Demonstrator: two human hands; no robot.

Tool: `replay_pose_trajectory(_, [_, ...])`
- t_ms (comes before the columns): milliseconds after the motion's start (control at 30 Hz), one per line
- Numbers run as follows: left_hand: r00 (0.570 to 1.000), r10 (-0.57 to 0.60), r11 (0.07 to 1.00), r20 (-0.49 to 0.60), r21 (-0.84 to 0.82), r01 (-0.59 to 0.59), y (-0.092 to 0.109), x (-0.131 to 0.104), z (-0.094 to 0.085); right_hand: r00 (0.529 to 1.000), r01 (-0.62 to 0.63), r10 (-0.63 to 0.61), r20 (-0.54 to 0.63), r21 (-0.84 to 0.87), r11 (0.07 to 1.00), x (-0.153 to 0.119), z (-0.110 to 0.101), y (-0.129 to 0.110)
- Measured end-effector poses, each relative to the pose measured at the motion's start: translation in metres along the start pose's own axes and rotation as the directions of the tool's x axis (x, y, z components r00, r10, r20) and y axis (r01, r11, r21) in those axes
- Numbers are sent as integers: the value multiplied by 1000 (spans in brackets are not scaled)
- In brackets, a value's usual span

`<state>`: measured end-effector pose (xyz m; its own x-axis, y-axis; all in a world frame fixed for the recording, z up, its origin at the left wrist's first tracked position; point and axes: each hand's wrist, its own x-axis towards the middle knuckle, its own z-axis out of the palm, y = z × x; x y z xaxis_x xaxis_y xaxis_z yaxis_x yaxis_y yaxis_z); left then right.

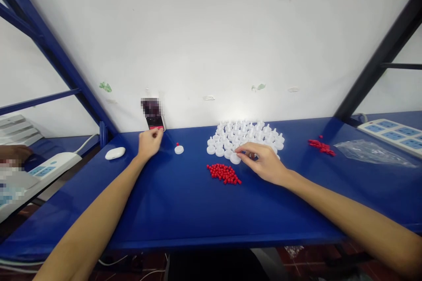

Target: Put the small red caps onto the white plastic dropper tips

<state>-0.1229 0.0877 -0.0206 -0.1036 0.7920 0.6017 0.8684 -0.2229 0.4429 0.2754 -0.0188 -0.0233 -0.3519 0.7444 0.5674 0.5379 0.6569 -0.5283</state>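
My right hand [260, 160] pinches the top of a white nozzle cap [235, 158] at the front edge of a cluster of white nozzle caps [244, 134]. Just in front of them lies a pile of small red caps [224, 173]. My left hand [150, 142] is at the lower end of a phone [154, 120] propped against the wall, its fingertips at the screen and curled; whether it grips anything is unclear. Between the hands stands a single white cap with a red tip [179, 149].
A white earbud case [115, 153] sits left of my left hand. At the right lie more red pieces [321, 147], a clear plastic bag [372, 153] and a power strip [395, 136]. Another power strip [62, 162] is at the left, beside a blue frame post.
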Motion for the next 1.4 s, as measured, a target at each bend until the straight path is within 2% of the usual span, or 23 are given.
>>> replay_pose_trajectory(67, [989, 141, 990, 48, -13, -141, 25, -15, 0, 999, 27, -27, -22, 6, 1000, -1, 1, -2])
replay_pose_trajectory(133, [944, 313, 949, 108, -64, -307, 51, -29, -2, 998, 55, -54, -41, 22, 998, 1, 3, -6])
replay_pose_trajectory(167, [898, 423, 905, 121, -105, -413, 64, -35, -3, 996, 71, -69, -50, 33, 997, 3, 4, -9])
replay_pose_trajectory(200, [828, 545, 837, 133, -144, -528, 77, -41, -5, 995, 84, -81, -57, 47, 995, 6, 5, -12])
replay_pose_trajectory(267, [704, 706, 705, 83, -176, -687, 101, -50, -7, 994, 97, -93, -61, 79, 992, 15, 7, -21])
replay_pose_trajectory(367, [559, 829, 545, -19, -198, -815, 129, -60, -10, 996, 75, -68, -52, 144, 987, 30, 10, -37])
replay_pose_trajectory(400, [525, 850, 507, -41, -210, -836, 135, -62, -11, 997, 69, -61, -56, 155, 985, 33, 11, -41])
replay_pose_trajectory(433, [517, 854, 494, -58, -218, -842, 139, -65, -12, 997, 67, -58, -60, 172, 983, 35, 14, -45])
replay_pose_trajectory(467, [532, 844, 505, -70, -230, -832, 142, -67, -13, 996, 64, -51, -75, 189, 980, 36, 16, -47])
replay_pose_trajectory(533, [613, 788, 577, -56, -280, -767, 144, -71, -13, 990, 58, -26, -141, 231, 971, 34, 23, -51])
replay_pose_trajectory(600, [700, 714, 663, 30, -352, -661, 142, -76, -12, 975, 53, 5, -221, 254, 966, 28, 30, -54])
replay_pose_trajectory(633, [729, 678, 698, 88, -388, -602, 141, -78, -10, 968, 55, 11, -251, 253, 966, 25, 32, -56])
replay_pose_trajectory(700, [757, 628, 738, 182, -449, -504, 138, -84, -7, 960, 65, 6, -279, 244, 968, 20, 36, -58])
replay_pose_trajectory(767, [767, 605, 745, 214, -492, -451, 138, -89, -4, 960, 66, 8, -279, 255, 965, 16, 37, -60])
replay_pose_trajectory(933, [763, 605, 744, 227, -503, -440, 139, -96, -4, 983, -16, 76, -164, 335, 942, 14, 37, -57])
replay_pose_trajectory(1033, [746, 615, 751, 254, -476, -457, 137, -98, -5, 994, -9, 40, -100, 293, 956, 15, 36, -56])
replay_pose_trajectory(1100, [736, 639, 739, 222, -442, -508, 136, -99, -3, 997, 10, 8, -72, 255, 967, 16, 33, -56])
replay_pose_trajectory(1233, [676, 729, 668, 113, -336, -664, 133, -102, 3, 997, -4, -14, 74, 243, 970, 20, 23, -54])
replay_pose_trajectory(1300, [636, 765, 634, 101, -294, -715, 133, -102, 6, 990, -32, -5, 141, 262, 965, 21, 19, -52])
replay_pose_trajectory(1400, [608, 787, 613, 106, -257, -747, 134, -103, 6, 983, -37, -15, 185, 272, 962, 19, 17, -49])
